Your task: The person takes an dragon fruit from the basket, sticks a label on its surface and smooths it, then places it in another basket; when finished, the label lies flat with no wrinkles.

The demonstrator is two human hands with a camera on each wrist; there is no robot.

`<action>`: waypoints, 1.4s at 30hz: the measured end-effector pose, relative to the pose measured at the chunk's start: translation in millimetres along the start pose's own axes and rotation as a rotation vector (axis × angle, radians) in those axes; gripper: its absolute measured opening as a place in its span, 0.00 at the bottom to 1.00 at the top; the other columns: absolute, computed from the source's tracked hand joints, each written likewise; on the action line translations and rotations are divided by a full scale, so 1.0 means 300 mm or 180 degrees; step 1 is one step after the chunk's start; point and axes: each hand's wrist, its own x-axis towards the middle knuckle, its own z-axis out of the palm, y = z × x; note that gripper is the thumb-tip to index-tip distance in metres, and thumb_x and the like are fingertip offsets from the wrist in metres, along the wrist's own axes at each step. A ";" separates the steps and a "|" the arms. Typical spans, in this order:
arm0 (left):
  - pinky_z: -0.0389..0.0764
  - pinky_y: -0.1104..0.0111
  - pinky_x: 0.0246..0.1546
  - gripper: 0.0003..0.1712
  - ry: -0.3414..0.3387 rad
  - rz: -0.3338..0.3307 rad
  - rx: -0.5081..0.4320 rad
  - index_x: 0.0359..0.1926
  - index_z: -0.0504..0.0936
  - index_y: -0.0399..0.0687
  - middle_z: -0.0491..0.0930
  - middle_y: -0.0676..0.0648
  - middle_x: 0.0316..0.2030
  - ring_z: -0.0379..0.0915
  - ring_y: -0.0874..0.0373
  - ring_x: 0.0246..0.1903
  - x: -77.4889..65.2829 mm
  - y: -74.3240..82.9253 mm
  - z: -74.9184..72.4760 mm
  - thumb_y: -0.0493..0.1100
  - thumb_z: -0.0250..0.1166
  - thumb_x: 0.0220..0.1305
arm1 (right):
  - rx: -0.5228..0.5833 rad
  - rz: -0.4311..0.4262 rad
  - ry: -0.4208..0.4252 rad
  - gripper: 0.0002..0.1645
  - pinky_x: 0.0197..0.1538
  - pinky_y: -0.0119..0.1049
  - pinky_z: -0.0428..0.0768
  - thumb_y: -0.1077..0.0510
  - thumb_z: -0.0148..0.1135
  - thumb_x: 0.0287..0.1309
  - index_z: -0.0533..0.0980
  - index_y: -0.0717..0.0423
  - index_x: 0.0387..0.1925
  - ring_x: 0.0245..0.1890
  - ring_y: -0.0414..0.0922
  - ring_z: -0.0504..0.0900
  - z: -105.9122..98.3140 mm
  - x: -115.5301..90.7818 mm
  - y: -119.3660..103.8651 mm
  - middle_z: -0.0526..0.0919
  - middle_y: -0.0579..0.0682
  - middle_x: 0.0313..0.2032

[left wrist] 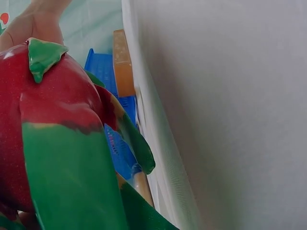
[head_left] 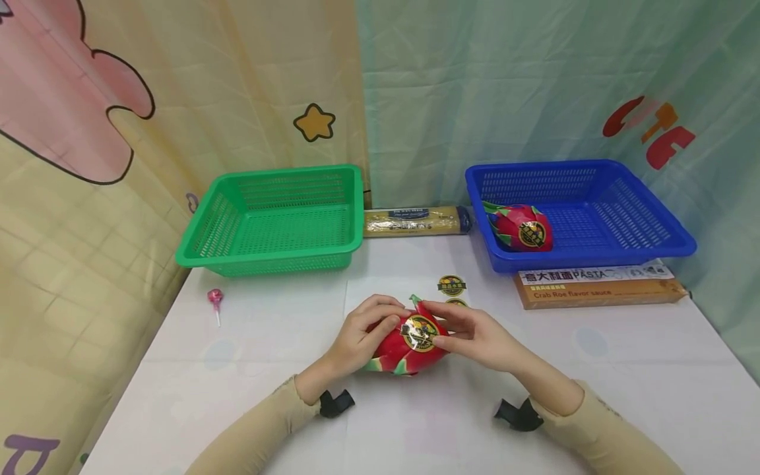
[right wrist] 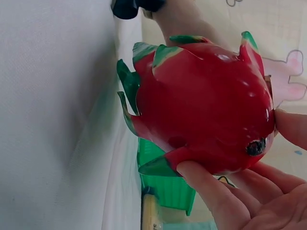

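Note:
A red dragon fruit (head_left: pixel 394 349) with green-tipped scales is held between both hands above the near middle of the table. A round black-and-gold sticker (head_left: pixel 419 332) lies on its upper side. The left hand (head_left: pixel 363 333) grips the fruit's left side, its thumb lying over the top. At the other end, the right hand (head_left: pixel 475 333) has its thumb on the sticker's edge and its fingers on the far side. In the right wrist view, the fruit (right wrist: pixel 206 105) shows its dark blossom end between thumb and fingers. The left wrist view shows green scales (left wrist: pixel 72 167) close up.
A green basket (head_left: pixel 270 260) stands back left, with a lollipop (head_left: pixel 216 300) before it. The blue basket (head_left: pixel 594 257) at back right holds another stickered dragon fruit (head_left: pixel 522 227). A spaghetti pack (head_left: pixel 415 222) lies between the baskets, a pasta box (head_left: pixel 600 290) before the blue one. More stickers (head_left: pixel 452 285) lie beyond the hands.

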 end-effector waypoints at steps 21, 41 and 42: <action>0.79 0.63 0.44 0.10 0.0172 0.0151 -0.0075 0.48 0.78 0.44 0.75 0.47 0.47 0.71 0.55 0.49 -0.009 -0.019 0.007 0.35 0.56 0.67 | -0.0474 -0.0077 0.1206 0.21 0.41 0.33 0.80 0.56 0.54 0.66 0.73 0.56 0.58 0.44 0.45 0.80 0.099 -0.008 0.005 0.78 0.53 0.53; 0.79 0.70 0.38 0.24 0.0007 -0.0049 0.0745 0.51 0.73 0.50 0.72 0.52 0.49 0.71 0.61 0.46 -0.006 0.015 0.025 0.60 0.59 0.60 | -0.1095 -0.0798 0.1338 0.23 0.39 0.33 0.81 0.64 0.60 0.60 0.75 0.55 0.57 0.44 0.41 0.81 0.133 -0.009 0.014 0.80 0.49 0.52; 0.80 0.71 0.37 0.27 -0.0026 -0.0112 0.0760 0.51 0.72 0.50 0.72 0.53 0.49 0.71 0.61 0.45 -0.006 0.017 0.025 0.61 0.62 0.58 | -0.1131 -0.0844 0.1345 0.22 0.39 0.33 0.81 0.65 0.60 0.60 0.75 0.55 0.57 0.45 0.42 0.81 0.133 -0.009 0.017 0.79 0.49 0.53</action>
